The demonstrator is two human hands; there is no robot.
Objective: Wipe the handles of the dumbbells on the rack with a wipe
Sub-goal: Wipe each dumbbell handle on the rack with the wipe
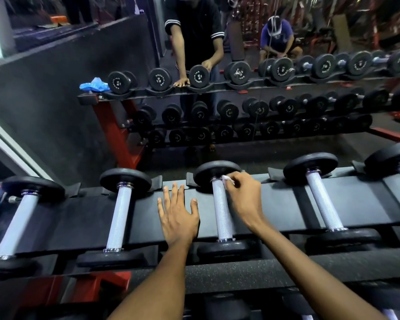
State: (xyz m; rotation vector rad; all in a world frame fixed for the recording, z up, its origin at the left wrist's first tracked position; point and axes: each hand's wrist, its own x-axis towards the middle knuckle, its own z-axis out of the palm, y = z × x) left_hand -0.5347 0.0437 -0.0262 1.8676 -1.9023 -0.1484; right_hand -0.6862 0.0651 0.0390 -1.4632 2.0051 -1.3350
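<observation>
Our right hand [241, 197] pinches a small white wipe [228, 180] in curled fingers and holds it against the far end of the middle handle [222, 211], just under the far plate. Our left hand [178, 215] lies flat on the rack [90, 215] beside that dumbbell, fingers straight and spread, gripping nothing. The handle's long axis runs from the far plate back toward us, so most of its bare length lies on the near side of our right fingers — we judge the next stroke should draw the wipe along that axis toward the near plate. The right hand is already on the bar; the left is just beside it, merely bracing. Other handles lie parallel on either side — whether they are wiped we cannot tell.
</observation>
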